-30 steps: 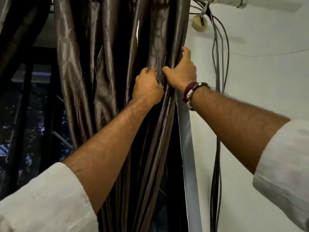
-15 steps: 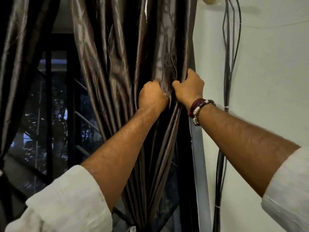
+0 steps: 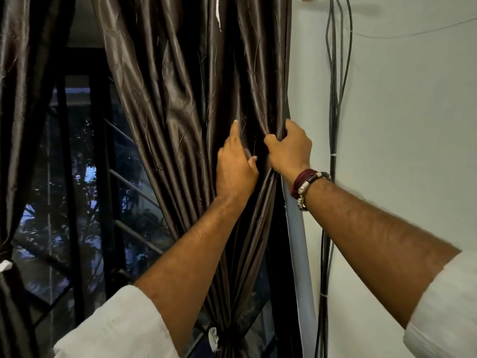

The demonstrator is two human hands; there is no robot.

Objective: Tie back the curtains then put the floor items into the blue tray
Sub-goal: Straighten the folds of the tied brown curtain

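Curtain is brown satin with an embossed leaf pattern, hanging at the right side of the window, right edge against the pale lining strip by the wall. Low down the folds are already gathered by a tie, with a white tag just beside it. A second curtain panel hangs at the far left, also cinched low, with a white scrap at its waist.

Right hand is clenched on the curtain's right edge, fingers curled round a bunch of folds. Left hand is flat against the fabric just beside it, index finger straight and pointing up, thumb out, gripping nothing.

Change from half a second ago: the left hand was then a fist bunching the folds next to the right one; now it has released and lies open on the cloth. Right hand keeps its grip on the same edge. The view has tipped downward, so the tied part now shows at the bottom.

Around: bracelets on the right wrist, white rolled sleeves on both arms. Cable bundle runs down the white wall, cinched with small white ties. Window bars and dark foliage sit behind the glass.

No readable writing or brand anywhere; the tag is too small to tell.
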